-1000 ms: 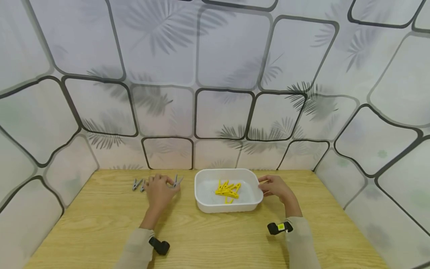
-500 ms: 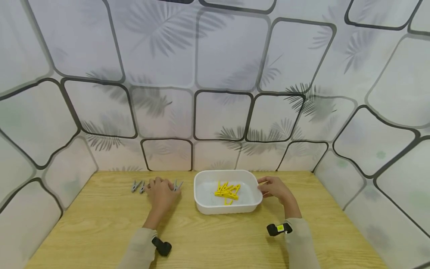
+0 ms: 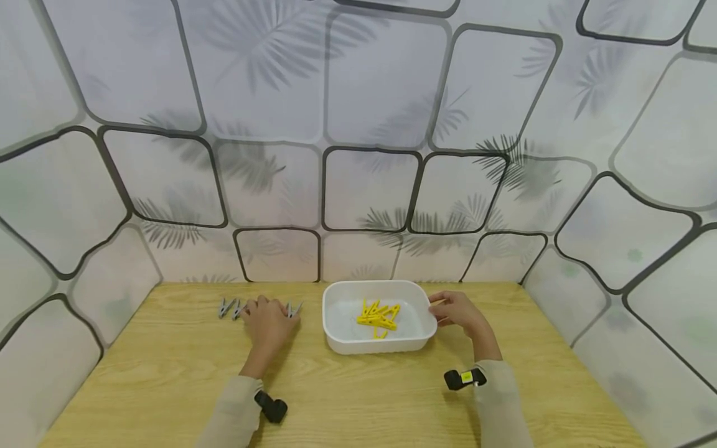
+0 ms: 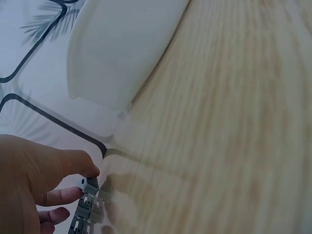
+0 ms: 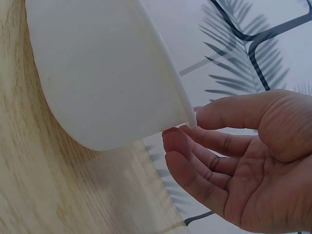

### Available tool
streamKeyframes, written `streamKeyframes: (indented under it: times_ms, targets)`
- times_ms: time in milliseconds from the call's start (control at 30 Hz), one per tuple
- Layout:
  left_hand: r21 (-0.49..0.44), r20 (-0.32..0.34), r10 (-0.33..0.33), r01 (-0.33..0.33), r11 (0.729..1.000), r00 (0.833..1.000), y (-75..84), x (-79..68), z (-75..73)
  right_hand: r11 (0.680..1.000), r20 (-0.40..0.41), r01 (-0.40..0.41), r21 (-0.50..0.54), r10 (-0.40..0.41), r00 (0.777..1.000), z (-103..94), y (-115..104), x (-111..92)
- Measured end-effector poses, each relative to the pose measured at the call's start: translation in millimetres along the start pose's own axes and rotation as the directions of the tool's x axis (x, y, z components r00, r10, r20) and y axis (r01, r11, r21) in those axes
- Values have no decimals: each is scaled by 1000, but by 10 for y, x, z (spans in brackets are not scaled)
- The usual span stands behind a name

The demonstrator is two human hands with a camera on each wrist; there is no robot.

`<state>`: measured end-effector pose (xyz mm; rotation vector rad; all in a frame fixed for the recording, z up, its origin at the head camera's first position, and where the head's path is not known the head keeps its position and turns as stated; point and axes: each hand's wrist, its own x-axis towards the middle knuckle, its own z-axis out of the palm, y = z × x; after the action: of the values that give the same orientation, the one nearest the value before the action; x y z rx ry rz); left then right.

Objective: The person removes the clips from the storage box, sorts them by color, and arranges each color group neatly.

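My left hand (image 3: 269, 322) reaches down to a row of grey clothespins near the table's back edge. A grey clothespin (image 4: 89, 185) sits at its thumb and index fingertips, which pinch it, with others lined up behind. One grey clothespin (image 3: 292, 309) shows just right of the thumb in the head view, others to the left; the palm hides what lies between. A white plastic basin (image 3: 379, 347) stands to the right, with several yellow clothespins (image 3: 378, 315) heaped inside. My right hand (image 3: 458, 310) holds the basin's right end, thumb at the rim (image 5: 168, 68) and fingers curled beneath it.
Everything stands on a light wooden table (image 3: 347, 398). A patterned backdrop (image 3: 370, 186) with leaf prints rises right behind the table and along both sides. Each sleeve carries a black wrist camera, the left one (image 3: 271, 407) close above the table.
My left hand has lowered slightly over the row of grey clothespins, its fingers drawn in closer. My right hand and the basin have stayed in place.
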<state>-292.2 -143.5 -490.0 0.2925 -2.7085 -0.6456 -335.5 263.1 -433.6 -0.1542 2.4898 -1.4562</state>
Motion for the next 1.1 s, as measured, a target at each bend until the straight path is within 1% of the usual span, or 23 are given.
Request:
streamKeyframes:
  times_ms: [233, 367, 500, 667, 900, 967, 1100]
  targets:
    - [5, 12, -18, 18, 1000, 1000, -19, 3, 5, 1000, 7, -2, 10, 2, 1000, 4, 15, 17]
    - [-10, 2, -19, 19, 1000, 1000, -19, 2, 1, 1000, 9, 3, 6, -3, 1000, 0, 10, 17]
    - [-20, -12, -10, 10, 1000, 1000, 14, 3, -11, 1000, 13, 7, 5, -7, 1000, -8, 9, 14]
    - [-41, -45, 11, -13, 999, 999, 103, 11, -37, 1000, 4, 0, 6, 0, 1000, -16, -7, 7]
    - [-87, -39, 57, -60, 994, 998, 295, 6, -128, 1000, 0, -7, 3, 7, 1000, -2, -10, -3]
    - [-103, -58, 73, -79, 992, 996, 357, 7, -149, 1000, -1, -6, 0, 6, 1000, 0, -8, -2]
    - [-111, -119, 103, -116, 987, 988, 476, 18, -169, 1000, -11, -20, 4, 20, 1000, 3, -7, 9]
